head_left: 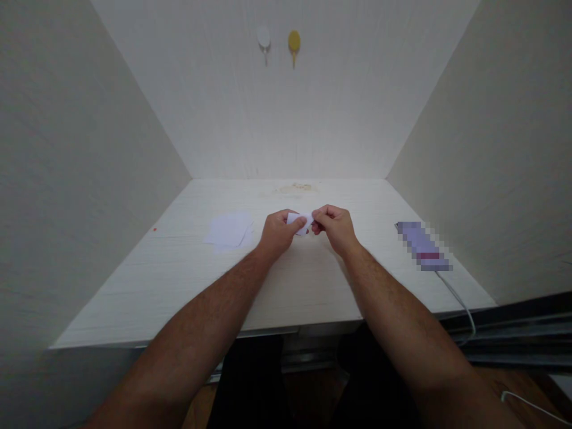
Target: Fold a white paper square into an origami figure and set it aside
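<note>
Below the table's near edge are the person's dark-clothed legs (pixel 250 378). Over the white tabletop (pixel 179 286), both forearms converge on a small piece of white paper (pixel 308 218) held between the hands, its longer axis apparently running side to side. The left hand (pixel 277 232) covers more of it, thumb pressed flat across the face; the right hand (pixel 338 226) pinches the right end between thumb and curled fingers. Whether the paper is folded is too small to tell. Overlapping white sheets (pixel 229 229) lie left of the left hand; well apart on the right rests a pixelated, phone-like device (pixel 422 245) with a white cable (pixel 456 296). Farther back are a brownish stain (pixel 295 188), then a white hook (pixel 263 38) and yellow hook (pixel 294 42) on the wall (pixel 214 107).
</note>
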{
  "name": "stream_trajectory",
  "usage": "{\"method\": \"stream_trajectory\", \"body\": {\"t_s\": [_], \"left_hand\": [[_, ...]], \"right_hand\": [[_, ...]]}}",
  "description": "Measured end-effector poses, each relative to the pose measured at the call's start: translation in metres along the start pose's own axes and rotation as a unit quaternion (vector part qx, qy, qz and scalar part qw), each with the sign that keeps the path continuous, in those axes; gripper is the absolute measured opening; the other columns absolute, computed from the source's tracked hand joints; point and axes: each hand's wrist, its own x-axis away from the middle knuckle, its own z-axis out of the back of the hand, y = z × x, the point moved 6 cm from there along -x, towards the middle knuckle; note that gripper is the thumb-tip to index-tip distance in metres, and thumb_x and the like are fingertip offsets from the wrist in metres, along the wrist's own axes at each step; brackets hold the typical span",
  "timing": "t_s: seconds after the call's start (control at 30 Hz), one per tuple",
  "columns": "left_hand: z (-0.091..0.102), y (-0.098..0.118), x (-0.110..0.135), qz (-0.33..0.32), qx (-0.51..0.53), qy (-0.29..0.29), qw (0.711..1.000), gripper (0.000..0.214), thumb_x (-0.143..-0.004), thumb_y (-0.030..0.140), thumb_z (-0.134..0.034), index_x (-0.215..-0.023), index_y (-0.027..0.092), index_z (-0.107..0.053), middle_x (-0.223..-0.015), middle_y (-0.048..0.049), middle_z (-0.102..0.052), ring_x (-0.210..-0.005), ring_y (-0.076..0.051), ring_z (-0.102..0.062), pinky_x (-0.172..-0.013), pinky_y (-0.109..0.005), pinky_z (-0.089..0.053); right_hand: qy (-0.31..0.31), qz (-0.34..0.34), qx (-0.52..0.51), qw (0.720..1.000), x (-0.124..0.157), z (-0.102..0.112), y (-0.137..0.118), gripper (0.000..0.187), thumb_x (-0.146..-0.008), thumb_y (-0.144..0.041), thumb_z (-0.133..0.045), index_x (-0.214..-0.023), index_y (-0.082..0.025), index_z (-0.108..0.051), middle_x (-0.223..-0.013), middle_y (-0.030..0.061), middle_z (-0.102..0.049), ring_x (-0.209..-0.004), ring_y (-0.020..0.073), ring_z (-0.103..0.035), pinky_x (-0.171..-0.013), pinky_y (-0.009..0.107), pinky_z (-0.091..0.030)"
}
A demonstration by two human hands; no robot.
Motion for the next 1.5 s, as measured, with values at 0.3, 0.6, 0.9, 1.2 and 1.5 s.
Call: {"method": "stream_trajectory", "body": {"t_s": [0.3,0.6,0.9,1.2,1.5], "left_hand": [[0.000,-0.005,-0.001,0.023,0.012,0.004,1.000,0.029,-0.069,0.040,-0.076,-0.071,0.012,-0.067,-0.065,-0.0049,-0.070,-0.057,-0.013,-0.062,-0.055,-0.024,-0.048],[-0.005,-0.008,0.000,0.043,0.049,-0.009,0.998,0.022,-0.067,0.027,-0.074,-0.080,0.009,-0.068,-0.072,-0.0064,-0.071,-0.062,-0.014,-0.065,-0.062,-0.027,-0.055],[-0.020,-0.008,0.004,0.154,0.324,-0.203,0.911,0.050,-0.075,0.058,-0.058,-0.095,0.012,-0.065,-0.090,-0.0133,-0.072,-0.075,-0.024,-0.071,-0.068,-0.039,-0.056],[-0.013,-0.016,0.000,0.112,0.284,-0.105,0.946,0.042,-0.062,0.019,-0.080,-0.100,0.013,-0.064,-0.087,-0.0044,-0.071,-0.071,-0.012,-0.065,-0.064,-0.024,-0.051],[0.003,-0.016,-0.006,0.072,0.225,0.034,0.971,0.030,-0.061,0.024,-0.077,-0.085,0.014,-0.061,-0.074,-0.0010,-0.068,-0.065,-0.012,-0.062,-0.065,-0.026,-0.050]], "right_hand": [[-0.036,0.007,0.040,0.999,0.002,-0.004,-0.002,0.029,-0.064,-0.041,-0.078,-0.068,-0.015,-0.064,-0.052,-0.0005,-0.061,-0.044,0.0100,-0.052,-0.044,0.023,-0.044],[-0.010,0.010,0.019,1.000,-0.002,0.001,0.001,0.027,-0.069,-0.041,-0.074,-0.067,-0.017,-0.062,-0.050,-0.0030,-0.057,-0.043,0.0096,-0.050,-0.045,0.024,-0.042],[-0.077,0.026,-0.074,0.994,-0.002,0.000,0.001,0.029,-0.068,-0.041,-0.078,-0.081,-0.021,-0.062,-0.062,-0.0037,-0.062,-0.054,0.0102,-0.055,-0.053,0.024,-0.044],[-0.099,0.025,-0.081,0.991,-0.003,0.000,0.000,0.037,-0.068,-0.030,-0.075,-0.103,-0.025,-0.066,-0.100,0.0013,-0.065,-0.071,0.0111,-0.058,-0.057,0.024,-0.047],[-0.086,0.003,0.019,0.996,0.001,-0.006,-0.002,0.032,-0.065,-0.032,-0.076,-0.091,-0.018,-0.063,-0.068,-0.0021,-0.064,-0.059,0.0119,-0.059,-0.052,0.024,-0.046]]}}
